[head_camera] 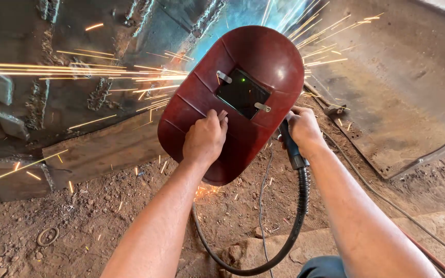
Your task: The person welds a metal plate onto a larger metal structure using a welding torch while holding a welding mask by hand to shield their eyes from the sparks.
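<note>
Seen from the head camera, the left hand is closed around the grip on the near face of a dark red hand-held welding shield, holding it up in the middle of the view. A small dark viewing window sits in the shield, with a tiny green dot showing through it. The right hand is clenched around the handle of a welding torch, just right of the shield's lower edge; its black hose loops down and near, across the dirt floor.

Beyond the shield, bright blue-white light flares at the far top, and orange sparks stream left and right over rusty steel plate and rough metal on the left.

Both forearms are bare, so flying sparks could burn the skin. If the shield drifts off the line of sight, the arc glare would hit the eyes. The hose lies where sparks land near the feet and could get scorched, and its loop could snag.
</note>
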